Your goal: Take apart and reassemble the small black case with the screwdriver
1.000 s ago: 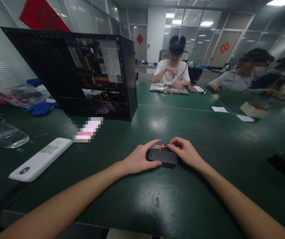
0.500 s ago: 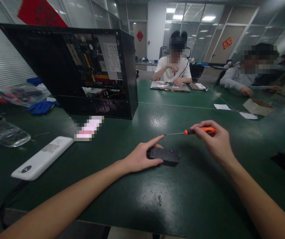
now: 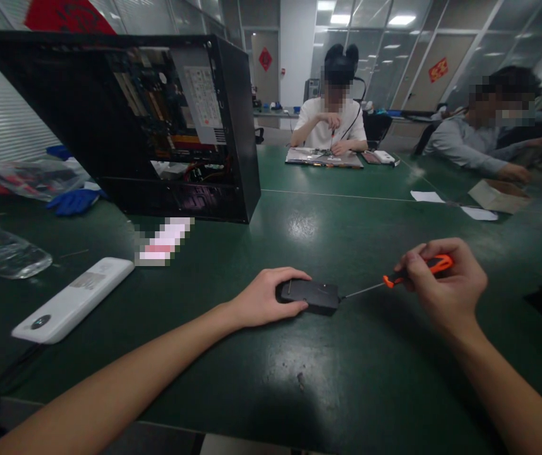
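Observation:
My left hand (image 3: 267, 297) grips the left end of a small black box (image 3: 316, 296) on the green table, thumb along its near side and fingers along its far side. My right hand (image 3: 446, 284) is closed around the orange and black handle of a screwdriver (image 3: 368, 289). The thin shaft points left, and its dark tip is at the right end of the box. Whether the tip touches the box I cannot tell.
An open black computer case (image 3: 240, 139) stands at the back left. Left lie a white device (image 3: 74, 300), a clear bottle (image 3: 10, 249) and a blue glove (image 3: 72, 202). Across the table (image 3: 328, 221), a person (image 3: 330, 123) works; another person (image 3: 470, 139) sits right, near an open carton (image 3: 501, 194).
The screwdriver in my right hand has moved right and down, from beside my left index finger to the right end of the box. My left index finger has lowered to the box.

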Demonstrator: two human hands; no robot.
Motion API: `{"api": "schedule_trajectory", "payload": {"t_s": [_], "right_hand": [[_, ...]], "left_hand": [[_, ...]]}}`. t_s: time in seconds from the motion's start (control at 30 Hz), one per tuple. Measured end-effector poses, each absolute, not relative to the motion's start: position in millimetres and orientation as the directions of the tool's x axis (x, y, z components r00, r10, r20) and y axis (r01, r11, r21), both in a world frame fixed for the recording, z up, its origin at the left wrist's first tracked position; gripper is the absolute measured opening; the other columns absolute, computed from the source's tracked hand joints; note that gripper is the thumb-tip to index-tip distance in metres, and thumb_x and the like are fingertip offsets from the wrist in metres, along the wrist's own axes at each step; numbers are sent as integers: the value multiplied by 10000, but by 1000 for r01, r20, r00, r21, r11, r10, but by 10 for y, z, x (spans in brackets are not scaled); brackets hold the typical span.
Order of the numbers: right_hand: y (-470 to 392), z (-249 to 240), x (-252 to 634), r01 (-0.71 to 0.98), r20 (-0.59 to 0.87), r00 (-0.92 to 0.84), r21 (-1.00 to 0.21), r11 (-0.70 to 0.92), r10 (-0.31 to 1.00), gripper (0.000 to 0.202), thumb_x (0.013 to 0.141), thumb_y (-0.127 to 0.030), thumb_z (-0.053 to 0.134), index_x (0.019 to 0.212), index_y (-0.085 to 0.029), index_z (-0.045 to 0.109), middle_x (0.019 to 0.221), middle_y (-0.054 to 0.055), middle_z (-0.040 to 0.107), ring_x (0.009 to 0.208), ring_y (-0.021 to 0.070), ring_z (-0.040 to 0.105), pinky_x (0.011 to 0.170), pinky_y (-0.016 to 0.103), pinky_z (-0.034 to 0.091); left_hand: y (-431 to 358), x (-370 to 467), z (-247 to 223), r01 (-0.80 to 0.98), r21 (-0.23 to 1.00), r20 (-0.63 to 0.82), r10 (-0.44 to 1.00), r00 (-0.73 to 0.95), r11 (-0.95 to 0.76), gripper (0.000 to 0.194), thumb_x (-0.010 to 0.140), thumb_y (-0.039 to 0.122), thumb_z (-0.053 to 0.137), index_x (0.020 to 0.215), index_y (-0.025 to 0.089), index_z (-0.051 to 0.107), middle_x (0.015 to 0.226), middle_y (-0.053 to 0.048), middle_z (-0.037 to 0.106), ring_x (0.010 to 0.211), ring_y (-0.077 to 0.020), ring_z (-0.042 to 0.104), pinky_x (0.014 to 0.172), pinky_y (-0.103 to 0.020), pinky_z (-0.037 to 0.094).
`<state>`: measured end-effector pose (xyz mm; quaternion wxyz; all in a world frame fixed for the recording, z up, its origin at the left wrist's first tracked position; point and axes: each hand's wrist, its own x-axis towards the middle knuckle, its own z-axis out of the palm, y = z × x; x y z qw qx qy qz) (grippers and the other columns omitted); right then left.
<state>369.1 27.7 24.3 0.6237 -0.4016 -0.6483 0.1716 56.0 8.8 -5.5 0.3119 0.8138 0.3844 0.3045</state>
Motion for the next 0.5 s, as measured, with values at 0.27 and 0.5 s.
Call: {"api": "schedule_trajectory", "payload": {"t_s": [0.27, 0.5], "right_hand": [[274, 230, 3660, 311, 688, 80, -704, 638, 721, 209, 917, -276, 738, 867, -239, 538, 737, -1, 665, 557, 146, 644, 436, 264, 494], [280, 236, 3669, 325, 677, 80, -712, 623, 732, 209, 916, -288, 738, 861, -244, 542, 737, -2, 667, 566, 154, 641, 452, 277, 485]], "left_hand": [[93, 657, -86, 410, 745, 299, 812, 502, -527, 422, 858, 353, 829, 1238, 209, 716, 1222, -60, 747, 1117, -251, 698, 989, -351, 510], [92, 660, -87, 432, 738, 283, 819, 499, -518, 396, 864, 344, 826, 1224, 215, 720, 1219, -55, 753, 1110, -249, 704, 994, -352, 510]]}}
